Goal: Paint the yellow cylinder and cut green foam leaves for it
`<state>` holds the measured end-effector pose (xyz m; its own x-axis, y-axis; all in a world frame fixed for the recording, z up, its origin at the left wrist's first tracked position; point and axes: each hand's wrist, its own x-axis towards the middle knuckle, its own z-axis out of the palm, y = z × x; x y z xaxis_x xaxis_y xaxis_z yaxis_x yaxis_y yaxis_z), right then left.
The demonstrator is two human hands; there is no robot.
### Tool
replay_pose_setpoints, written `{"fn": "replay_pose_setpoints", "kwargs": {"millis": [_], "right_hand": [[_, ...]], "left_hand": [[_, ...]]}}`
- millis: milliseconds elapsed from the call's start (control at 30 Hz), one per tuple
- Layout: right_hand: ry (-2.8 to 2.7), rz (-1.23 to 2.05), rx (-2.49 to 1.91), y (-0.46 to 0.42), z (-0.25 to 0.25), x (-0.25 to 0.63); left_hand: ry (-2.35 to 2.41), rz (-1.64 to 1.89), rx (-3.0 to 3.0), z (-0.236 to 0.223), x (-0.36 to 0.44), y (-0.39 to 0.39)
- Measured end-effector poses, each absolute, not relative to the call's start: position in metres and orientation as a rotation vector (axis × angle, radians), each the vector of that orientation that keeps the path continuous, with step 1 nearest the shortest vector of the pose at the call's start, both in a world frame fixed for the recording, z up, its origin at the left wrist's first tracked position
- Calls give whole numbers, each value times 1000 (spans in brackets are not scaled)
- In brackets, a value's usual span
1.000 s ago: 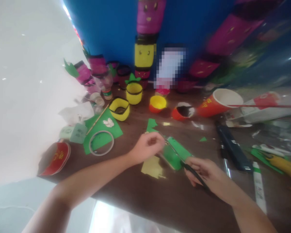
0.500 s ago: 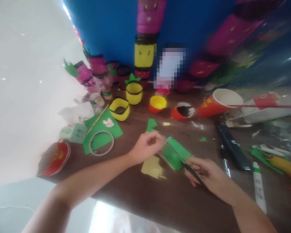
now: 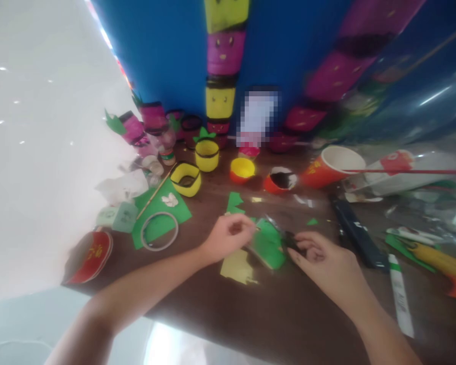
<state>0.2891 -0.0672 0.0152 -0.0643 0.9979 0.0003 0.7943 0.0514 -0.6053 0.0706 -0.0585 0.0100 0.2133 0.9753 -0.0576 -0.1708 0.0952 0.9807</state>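
Observation:
My right hand (image 3: 323, 258) is closed on the black handles of a pair of scissors (image 3: 276, 226), blades pointing up and to the left. My left hand (image 3: 231, 234) is pinched near the scissors' tips. A tiny pale bit shows at its fingertips, too small to name. Between and below the hands lies a glossy green piece (image 3: 269, 248) with rounded corners. Cut green paper (image 3: 234, 202) lies just beyond my left hand. Yellow paper (image 3: 237, 267) with ragged edges is on the table under my left wrist.
Yellow cups (image 3: 187, 187) with black rims stand at the back. A tape roll (image 3: 159, 231) rests on green paper at left, near a paint-stained red cup (image 3: 93, 256). To the right are a large paper cup (image 3: 336, 165), a dark case (image 3: 359, 233), and a marker (image 3: 401, 296).
My right hand has turned, and the scissors have swung to a steeper angle, their tips away from my left hand. The left hand stays pinched; the whole view has shifted slightly.

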Motion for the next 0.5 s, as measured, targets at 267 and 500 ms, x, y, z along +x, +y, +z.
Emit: {"fn": "replay_pose_setpoints", "kwargs": {"millis": [267, 500], "right_hand": [[-1489, 1017, -1824, -66, 35, 282], [-1437, 1130, -1695, -68, 40, 281]], "left_hand": [[1244, 1012, 1983, -3, 72, -72], [1261, 648, 2894, -9, 74, -82]]}}
